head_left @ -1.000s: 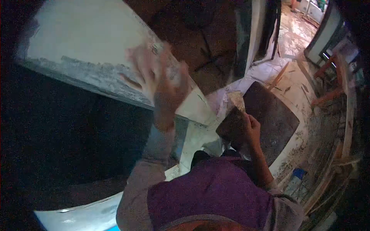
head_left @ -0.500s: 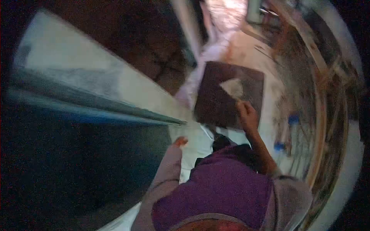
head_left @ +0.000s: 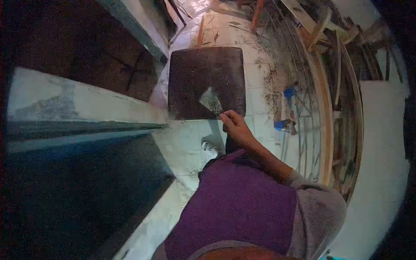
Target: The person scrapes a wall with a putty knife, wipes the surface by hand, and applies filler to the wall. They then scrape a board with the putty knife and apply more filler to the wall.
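Note:
My right hand is closed around the handle end of a putty knife, whose greyish triangular blade points up and to the left. Behind the blade, in this view, lies a dark square slab with rounded corners and pale specks. The blade overlaps its lower part. My left hand is out of the frame. One of my shoes, white and grey, shows on the tiled floor below the slab.
A pale wall ledge juts in from the left, with dark openings above and below it. Along the right run long wooden strips and a metal lattice. Blue objects lie beside the lattice, and debris litters the pale tiles.
My view has shifted, and the slab now appears further left and higher. My right hand, still holding the putty knife, appears further left. My left hand has gone out of view.

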{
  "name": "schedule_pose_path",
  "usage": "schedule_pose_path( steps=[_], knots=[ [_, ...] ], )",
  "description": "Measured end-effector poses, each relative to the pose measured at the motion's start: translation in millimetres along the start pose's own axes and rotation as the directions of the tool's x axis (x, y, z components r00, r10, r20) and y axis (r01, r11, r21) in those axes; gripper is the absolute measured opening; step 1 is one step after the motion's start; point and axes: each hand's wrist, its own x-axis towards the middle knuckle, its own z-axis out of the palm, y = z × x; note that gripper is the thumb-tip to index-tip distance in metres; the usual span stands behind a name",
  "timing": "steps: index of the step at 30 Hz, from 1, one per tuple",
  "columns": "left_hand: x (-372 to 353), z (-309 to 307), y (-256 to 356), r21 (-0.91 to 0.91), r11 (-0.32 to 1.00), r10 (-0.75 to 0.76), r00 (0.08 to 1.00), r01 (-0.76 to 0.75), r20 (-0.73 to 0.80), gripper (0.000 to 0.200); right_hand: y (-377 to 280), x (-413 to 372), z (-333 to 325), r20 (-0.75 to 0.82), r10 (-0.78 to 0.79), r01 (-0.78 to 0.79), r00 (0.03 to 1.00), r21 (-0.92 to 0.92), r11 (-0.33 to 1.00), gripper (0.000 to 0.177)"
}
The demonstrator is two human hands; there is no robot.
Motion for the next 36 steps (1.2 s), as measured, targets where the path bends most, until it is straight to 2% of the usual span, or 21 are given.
schedule_pose_path(
  steps=[6,8,9,11,12,13,15,17,19,21,23,25,27,28,30,31,32,33,34,35,36],
  knots=[
    [73,21,115,0.001,0.976,0.216,0.966,-0.218,-0.141,0.023,-22,-12,-100,-0.036,-0.017,0.017,0.999,0.002,1.000,0.022],
    [96,29,173,0.058,0.953,0.301,0.923,-0.296,-0.240,0.022,-38,-19,-153,-0.200,0.004,-0.017,0.980,-0.062,0.998,0.027],
    [147,23,178,0.728,0.661,0.552,0.774,-0.179,-0.311,0.023,-49,-27,-176,-0.203,0.006,-0.009,0.979,-0.013,1.000,0.028],
    [137,39,248,0.419,0.679,0.721,0.656,-0.603,-0.223,0.024,-37,-33,-234,-0.318,-0.055,0.053,0.946,-0.017,0.998,0.031],
    [132,54,288,0.280,0.856,0.511,0.797,-0.435,-0.322,0.020,-40,-35,-253,-0.387,-0.063,0.044,0.920,-0.056,0.997,0.032],
    [147,62,308,0.432,0.718,0.671,0.708,-0.545,-0.221,0.018,-42,-37,-272,-0.454,-0.069,0.030,0.888,-0.093,0.995,0.033],
    [153,87,342,0.443,0.590,0.776,0.625,-0.675,-0.082,0.025,-54,-46,-304,-0.477,-0.010,-0.052,0.879,-0.115,0.992,0.033],
    [116,143,354,0.288,0.658,0.747,0.654,-0.696,-0.125,0.032,-32,-45,-363,-0.453,-0.081,0.104,0.888,0.027,0.994,0.033],
    [100,169,365,-0.184,0.854,0.491,0.871,-0.486,-0.020,0.038,-48,-57,-353,-0.486,-0.066,0.070,0.872,-0.009,0.997,0.032],
    [106,181,332,-0.009,0.932,0.362,0.929,-0.362,0.079,0.029,-52,-65,-355,-0.524,-0.051,0.040,0.850,-0.033,0.999,0.032],
    [179,198,246,0.545,0.665,0.571,0.818,-0.510,0.067,0.039,-52,-64,-363,-0.504,-0.110,0.032,0.857,-0.161,0.986,0.031],
    [120,171,186,-0.024,0.909,0.407,0.871,-0.417,0.275,0.045,-42,-48,-386,-0.410,-0.203,0.123,0.889,-0.214,0.969,0.032],
    [108,164,116,-0.529,0.829,0.360,0.896,-0.180,0.259,0.039,-45,-21,-383,-0.285,-0.289,0.223,0.914,-0.241,0.944,0.034],
    [102,161,84,-0.724,0.687,0.335,0.908,-0.054,0.251,0.036,-55,-6,-370,-0.211,-0.508,0.343,0.835,-0.523,0.780,0.034],
    [61,177,53,-0.519,0.829,0.069,0.960,-0.206,-0.271,0.036,-89,5,-300,-0.027,-0.683,0.452,0.730,-0.730,0.512,0.035],
    [51,183,12,-0.744,0.559,0.278,0.928,-0.366,-0.248,0.036,-123,-8,-248,-0.242,-0.513,0.283,0.823,-0.609,0.741,0.037],
    [38,187,-19,-0.913,0.213,0.474,0.854,-0.347,-0.214,0.036,-144,-2,-211,-0.417,-0.279,0.082,0.865,-0.432,0.898,0.039],
    [27,198,-30,-0.810,0.486,0.193,0.944,-0.328,-0.267,0.035,-131,20,-215,-0.392,-0.281,0.086,0.876,-0.445,0.891,0.039],
    [15,212,-37,-0.721,0.665,-0.021,0.960,-0.195,-0.279,0.035,-112,55,-230,-0.142,-0.290,0.219,0.946,-0.376,0.900,0.040],
    [6,220,-46,-0.698,0.707,-0.101,0.960,-0.115,-0.260,0.035,-102,75,-230,0.110,-0.308,0.326,0.945,-0.264,0.908,0.040],
    [0,227,-52,-0.693,0.717,-0.124,0.964,-0.077,-0.235,0.035,-104,74,-208,0.115,-0.307,0.327,0.945,-0.266,0.907,0.040]
  ],
)
